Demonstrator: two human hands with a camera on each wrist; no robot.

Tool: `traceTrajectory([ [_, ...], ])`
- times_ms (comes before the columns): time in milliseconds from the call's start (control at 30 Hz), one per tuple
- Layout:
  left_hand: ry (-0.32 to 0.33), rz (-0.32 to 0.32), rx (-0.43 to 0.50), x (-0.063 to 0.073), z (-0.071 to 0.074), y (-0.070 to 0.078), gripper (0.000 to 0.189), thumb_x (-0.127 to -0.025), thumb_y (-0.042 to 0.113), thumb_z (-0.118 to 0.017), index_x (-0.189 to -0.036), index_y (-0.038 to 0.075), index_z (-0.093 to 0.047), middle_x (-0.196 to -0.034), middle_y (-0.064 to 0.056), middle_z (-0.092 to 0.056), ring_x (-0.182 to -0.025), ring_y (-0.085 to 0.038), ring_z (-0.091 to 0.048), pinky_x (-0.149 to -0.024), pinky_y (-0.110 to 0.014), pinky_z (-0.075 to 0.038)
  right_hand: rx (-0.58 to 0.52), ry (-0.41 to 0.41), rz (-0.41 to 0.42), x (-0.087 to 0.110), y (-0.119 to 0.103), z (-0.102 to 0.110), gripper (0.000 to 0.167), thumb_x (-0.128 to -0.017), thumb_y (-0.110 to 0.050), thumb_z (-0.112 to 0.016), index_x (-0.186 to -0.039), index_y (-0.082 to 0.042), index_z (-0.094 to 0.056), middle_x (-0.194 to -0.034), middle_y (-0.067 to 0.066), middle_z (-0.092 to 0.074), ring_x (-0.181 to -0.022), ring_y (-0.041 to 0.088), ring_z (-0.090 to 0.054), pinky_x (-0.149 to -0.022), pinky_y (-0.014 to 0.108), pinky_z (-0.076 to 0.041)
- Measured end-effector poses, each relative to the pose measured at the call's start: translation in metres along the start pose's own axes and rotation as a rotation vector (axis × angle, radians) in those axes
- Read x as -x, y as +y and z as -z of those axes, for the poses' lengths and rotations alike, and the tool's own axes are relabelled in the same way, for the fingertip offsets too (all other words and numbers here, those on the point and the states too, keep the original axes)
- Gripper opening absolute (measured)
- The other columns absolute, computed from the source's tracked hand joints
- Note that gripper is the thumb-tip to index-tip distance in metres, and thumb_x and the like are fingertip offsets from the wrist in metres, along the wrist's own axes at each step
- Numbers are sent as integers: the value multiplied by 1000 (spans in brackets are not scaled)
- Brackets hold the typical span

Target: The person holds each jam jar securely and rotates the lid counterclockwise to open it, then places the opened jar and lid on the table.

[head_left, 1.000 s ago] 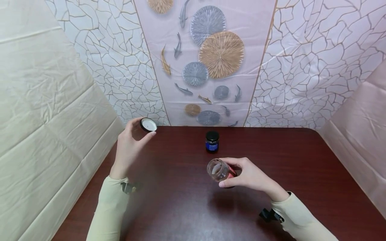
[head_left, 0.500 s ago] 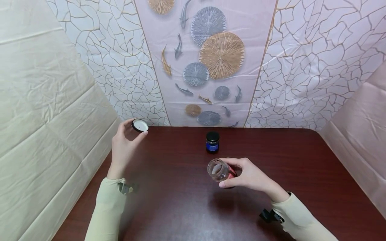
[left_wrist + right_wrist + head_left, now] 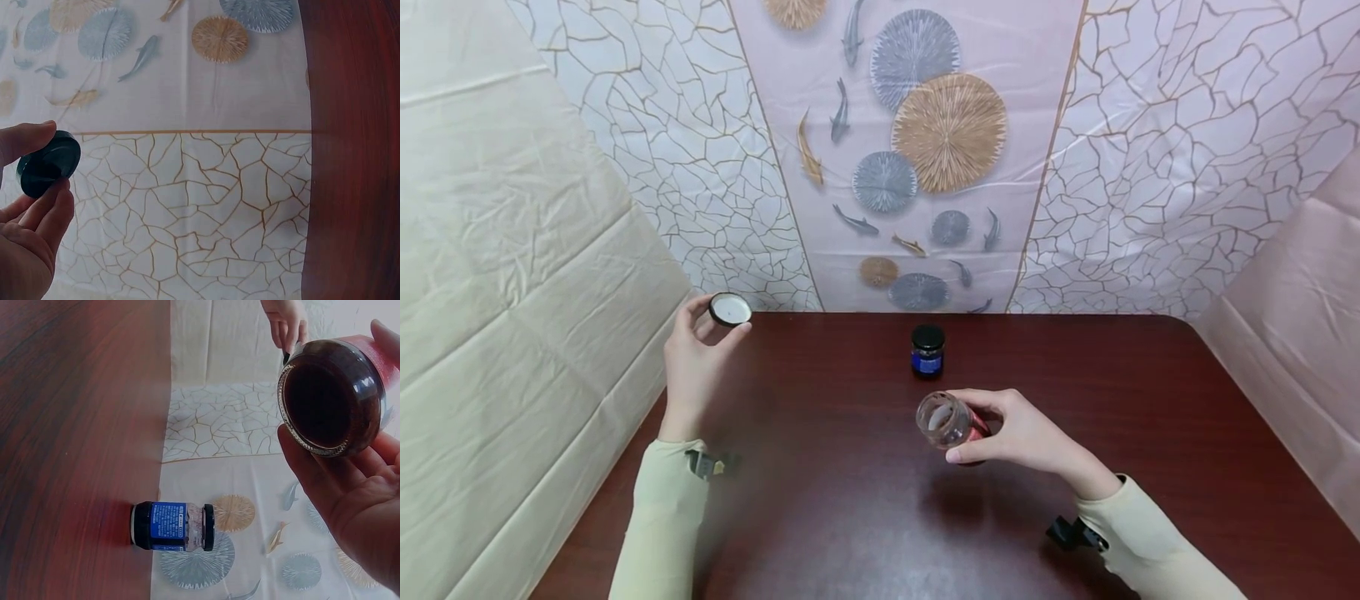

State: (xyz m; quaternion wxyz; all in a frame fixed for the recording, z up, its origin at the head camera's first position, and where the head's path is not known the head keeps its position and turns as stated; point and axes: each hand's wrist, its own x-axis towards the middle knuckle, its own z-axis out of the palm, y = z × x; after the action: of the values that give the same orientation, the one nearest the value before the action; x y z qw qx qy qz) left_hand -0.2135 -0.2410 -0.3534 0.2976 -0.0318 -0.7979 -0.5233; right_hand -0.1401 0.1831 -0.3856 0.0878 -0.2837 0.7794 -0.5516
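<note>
My left hand (image 3: 694, 362) pinches a jar lid (image 3: 730, 309) by its rim, raised near the table's far left corner. The lid's white inner side faces the head camera; its dark outer side (image 3: 50, 164) shows in the left wrist view. In my right hand (image 3: 1026, 433) I grip an uncapped glass jar (image 3: 951, 421) with a red label, held above the table and tilted with its mouth toward the head camera. Dark contents show through its base (image 3: 319, 403) in the right wrist view. Behind it, apart from both hands, stands a capped jar (image 3: 927, 352) with a blue label.
The dark red-brown table (image 3: 850, 500) ends at a patterned cloth backdrop (image 3: 895, 233) at the back. Cream cloth (image 3: 542, 275) hangs along the left side, and pinkish cloth (image 3: 1292, 308) along the right.
My left hand has moved leftward with the lid, farther from the jar. The right hand, its jar and the blue-labelled jar have stayed in place.
</note>
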Motion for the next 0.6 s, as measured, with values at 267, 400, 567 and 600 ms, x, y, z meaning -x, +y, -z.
traceTrajectory([
  [267, -1, 20, -42, -1, 4, -11, 66, -81, 23, -87, -134, 4, -52, -136, -8, -60, -123, -25, -62, -97, -25, -51, 11, 3, 6, 1, 3, 1, 62, -77, -21, -90, -134, -16, -65, -115, -1, -73, -99, 17, -68, -84, 28, -57],
  [400, 18, 3, -53, -6, 6, -18, 65, -82, 22, -87, -133, 4, -52, -129, -13, -66, -119, -25, -64, -98, -29, -52, 4, 11, 2, 1, 3, 3, 62, -78, -20, -89, -135, -17, -65, -117, -1, -72, -101, 17, -68, -85, 29, -57],
  [567, 32, 9, -81, -12, 9, -30, 63, -82, 21, -86, -131, 0, -52, -125, -16, -68, -116, -26, -65, -98, -31, -52, -12, 5, -4, 1, 3, 4, 62, -79, -19, -88, -136, -17, -64, -118, 1, -72, -103, 19, -68, -86, 29, -57],
  [600, 29, 15, -91, -13, 9, -32, 63, -83, 21, -86, -131, -1, -52, -125, -17, -67, -117, -28, -64, -99, -33, -51, -12, 6, -5, 1, 3, 4, 62, -79, -18, -88, -135, -17, -64, -118, 1, -72, -103, 18, -68, -86, 29, -57],
])
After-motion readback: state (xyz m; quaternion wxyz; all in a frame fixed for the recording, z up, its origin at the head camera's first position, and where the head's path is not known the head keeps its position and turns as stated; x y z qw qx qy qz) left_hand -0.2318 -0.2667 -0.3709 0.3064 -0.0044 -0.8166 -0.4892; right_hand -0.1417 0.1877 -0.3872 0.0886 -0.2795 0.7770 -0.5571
